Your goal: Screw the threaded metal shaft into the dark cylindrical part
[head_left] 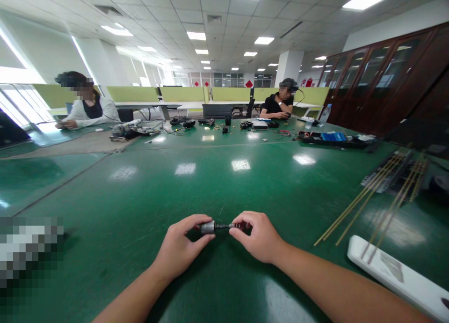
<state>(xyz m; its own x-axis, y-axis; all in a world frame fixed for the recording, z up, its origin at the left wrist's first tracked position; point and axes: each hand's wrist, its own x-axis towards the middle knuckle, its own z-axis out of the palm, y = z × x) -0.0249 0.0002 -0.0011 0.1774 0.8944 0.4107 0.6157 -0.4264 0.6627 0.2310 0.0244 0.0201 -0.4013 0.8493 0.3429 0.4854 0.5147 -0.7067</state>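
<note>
Your bare hands [179,248]: two
Shafted cylinder [208,227] you hold: one
Far co-workers [102,109]: two
Far-right plastic bottle [325,113]: one

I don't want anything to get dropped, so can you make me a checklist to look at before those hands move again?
1. Left hand has the gray cylinder between thumb and fingers: ok.
2. Right hand pinches the far end of the dark shaft: ok.
3. Cylinder and shaft in line with each other: ok.
4. What sits between the right fingertips is easy to see: not ok, the fingers cover part of it.
5. Grip tight enough: cannot tell from a picture.
6. Other people's hands away from the piece: ok, both people sit across the green table.
</note>
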